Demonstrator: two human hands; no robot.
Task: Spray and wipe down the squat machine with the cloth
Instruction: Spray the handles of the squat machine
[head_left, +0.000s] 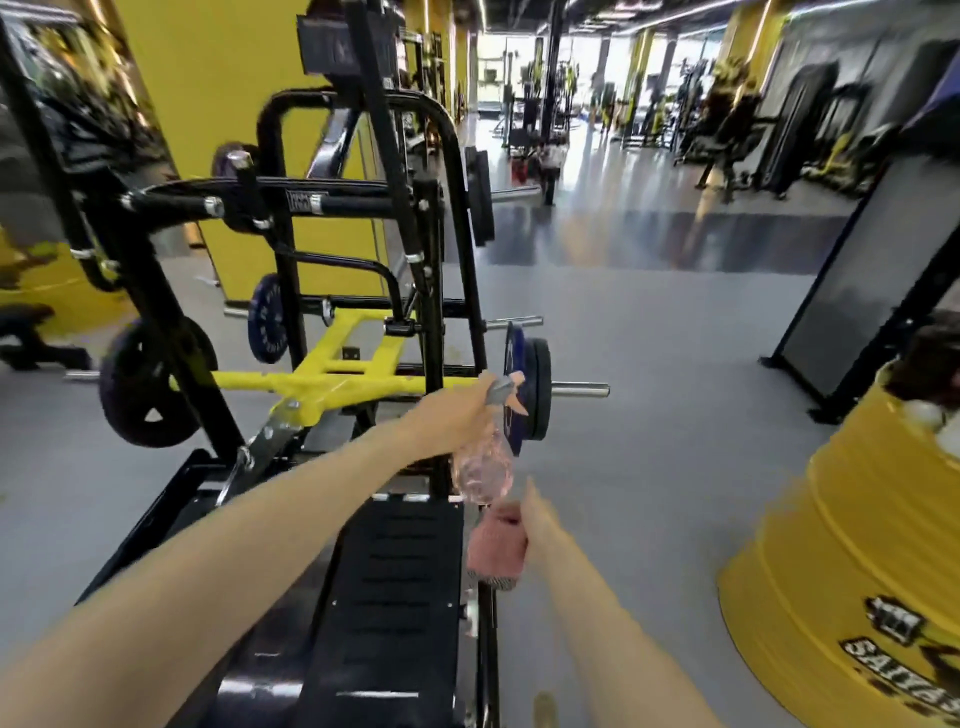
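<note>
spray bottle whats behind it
Behind the spray bottle, gripped by the left hand, a blue plate and a black plate sit on a chrome peg of the squat machine. The bottle's head covers part of the blue plate.

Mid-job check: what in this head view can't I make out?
All in the head view:
Spray bottle: fill level unreadable through blur; left hand covers the trigger.
Cloth: wet or dry unclear; right hand hides part of it.
Squat machine: its black platform's near end is cut off by the bottom edge.
Yellow drum: lettering blurred, cut off by the frame edge.
</note>
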